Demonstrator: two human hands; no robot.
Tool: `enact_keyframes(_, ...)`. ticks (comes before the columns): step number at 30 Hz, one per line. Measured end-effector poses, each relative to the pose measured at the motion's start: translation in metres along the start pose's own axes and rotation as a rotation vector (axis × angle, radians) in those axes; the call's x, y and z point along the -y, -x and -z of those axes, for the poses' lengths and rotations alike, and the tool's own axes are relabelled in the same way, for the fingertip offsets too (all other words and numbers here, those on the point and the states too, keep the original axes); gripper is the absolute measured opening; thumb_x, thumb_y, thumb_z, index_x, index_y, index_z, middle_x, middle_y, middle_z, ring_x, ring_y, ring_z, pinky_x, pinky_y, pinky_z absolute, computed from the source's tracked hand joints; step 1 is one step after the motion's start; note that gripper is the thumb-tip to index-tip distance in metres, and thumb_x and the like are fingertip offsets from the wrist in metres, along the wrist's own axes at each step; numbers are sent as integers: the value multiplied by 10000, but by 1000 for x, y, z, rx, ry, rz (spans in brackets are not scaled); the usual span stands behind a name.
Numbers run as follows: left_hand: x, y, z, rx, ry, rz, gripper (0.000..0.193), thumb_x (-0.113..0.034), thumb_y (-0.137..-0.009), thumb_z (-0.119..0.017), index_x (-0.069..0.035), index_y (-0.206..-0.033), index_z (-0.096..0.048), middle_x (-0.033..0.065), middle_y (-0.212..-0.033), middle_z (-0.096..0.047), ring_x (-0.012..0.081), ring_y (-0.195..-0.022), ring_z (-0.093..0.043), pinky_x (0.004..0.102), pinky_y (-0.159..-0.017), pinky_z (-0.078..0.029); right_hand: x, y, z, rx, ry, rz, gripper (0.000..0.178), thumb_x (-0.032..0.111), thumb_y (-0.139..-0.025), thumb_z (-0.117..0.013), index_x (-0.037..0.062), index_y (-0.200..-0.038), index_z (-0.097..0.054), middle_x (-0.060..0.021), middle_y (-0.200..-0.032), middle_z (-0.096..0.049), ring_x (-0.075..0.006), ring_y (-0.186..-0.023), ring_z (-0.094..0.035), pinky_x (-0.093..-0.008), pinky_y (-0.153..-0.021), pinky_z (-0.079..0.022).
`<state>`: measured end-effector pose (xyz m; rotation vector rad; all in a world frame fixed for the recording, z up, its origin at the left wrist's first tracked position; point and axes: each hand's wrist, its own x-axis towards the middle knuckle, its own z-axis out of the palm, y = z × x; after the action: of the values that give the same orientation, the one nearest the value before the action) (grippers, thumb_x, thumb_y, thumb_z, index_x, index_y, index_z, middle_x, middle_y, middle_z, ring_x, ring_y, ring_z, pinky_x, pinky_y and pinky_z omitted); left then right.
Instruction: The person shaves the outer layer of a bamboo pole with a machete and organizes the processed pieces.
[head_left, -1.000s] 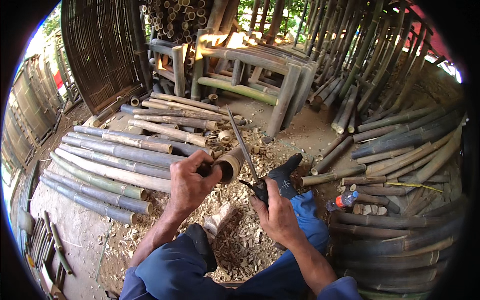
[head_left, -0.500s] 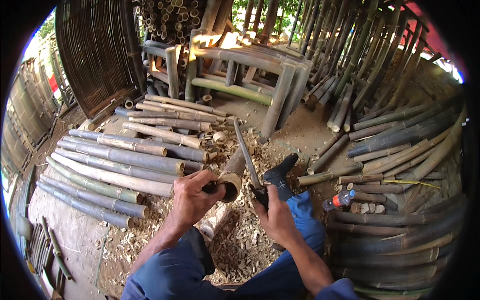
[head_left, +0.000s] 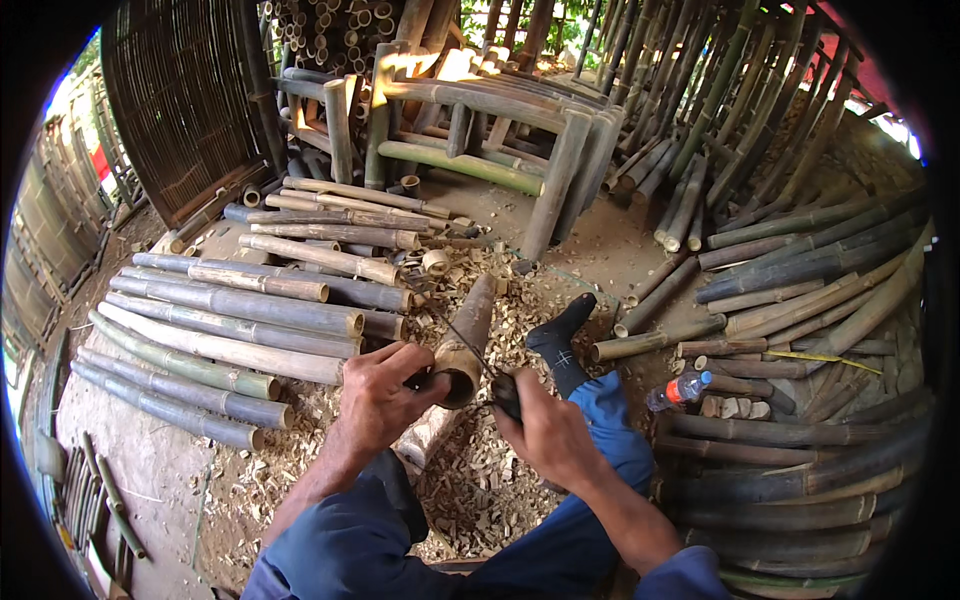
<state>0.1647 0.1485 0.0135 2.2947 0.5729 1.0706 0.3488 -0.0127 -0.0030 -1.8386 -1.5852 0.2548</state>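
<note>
My left hand (head_left: pixel 385 398) is closed on the near rim of a short bamboo tube (head_left: pixel 476 310), its fingers curled at the hollow end. The tube slants away from me over the ground. In my right hand (head_left: pixel 548 430) is the dark handle of a long-bladed knife (head_left: pixel 468 343). Its thin blade lies across the tube just beyond the open end, seen nearly edge-on. Whether the edge bites into the bamboo I cannot tell. A pale log (head_left: pixel 428 436) lies beneath the tube's near end, between my legs.
Wood chips (head_left: pixel 490 480) cover the ground around my feet. Cut bamboo poles (head_left: pixel 230 305) lie in rows at the left, and more poles (head_left: pixel 780 440) are stacked at the right. A plastic bottle (head_left: pixel 680 390) rests by the right stack. Ahead stands a bamboo frame (head_left: pixel 470 165).
The knife blade has swung from pointing up and away to lying leftward across the tube. My right hand has turned and dropped slightly. My left hand keeps its hold.
</note>
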Motion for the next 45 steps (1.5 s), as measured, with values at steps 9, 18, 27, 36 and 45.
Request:
enact_keyframes(9, 6, 5, -3, -35, 54, 58, 292, -139, -743, -934, -9, -876, -708, 115, -760, -695, 239, -647, -691, 358, -569, -528, 5, -3, 8, -78, -17, 143, 376, 246, -1016, -692, -13, -1181, -475, -207, -763, -680, -416, -690, -729, -494, -542, -567)
enact_keyframes(18, 11, 6, -6, -41, 67, 111, 319, -154, -726, -956, -23, -876, -708, 95, -767, -720, 180, -650, -700, 328, -575, -543, 13, -9, 17, -78, -2, 197, 396, 250, -1001, -703, -7, -1184, -462, -200, -733, -690, -392, -661, -728, -460, -535, -568)
enact_keyframes(27, 11, 5, -9, -60, 72, 147, 345, -172, -722, -967, -24, -886, -703, 93, -738, -729, 146, -656, -703, 316, -582, -556, 7, -8, 18, -17, -1, 104, 332, 230, -1016, -676, 8, -1101, -444, -251, -836, -692, -438, -715, -712, -514, -557, -564)
enact_keyframes(36, 17, 9, -14, -127, 39, 89, 226, -93, -798, -879, -30, -907, -692, 128, -731, -708, 193, -627, -699, 337, -566, -540, 0, -5, 8, 22, 14, -131, 346, 202, -1018, -682, -3, -1167, -445, -253, -840, -711, -431, -730, -729, -496, -585, -566)
enact_keyframes(45, 7, 2, -20, -67, -10, 60, 152, -80, -844, -812, -25, -886, -677, 135, -753, -694, 247, -626, -690, 369, -561, -532, -10, -4, -27, -50, 144, -56, 333, 219, -1021, -674, -2, -1141, -455, -209, -786, -659, -399, -675, -713, -473, -535, -539)
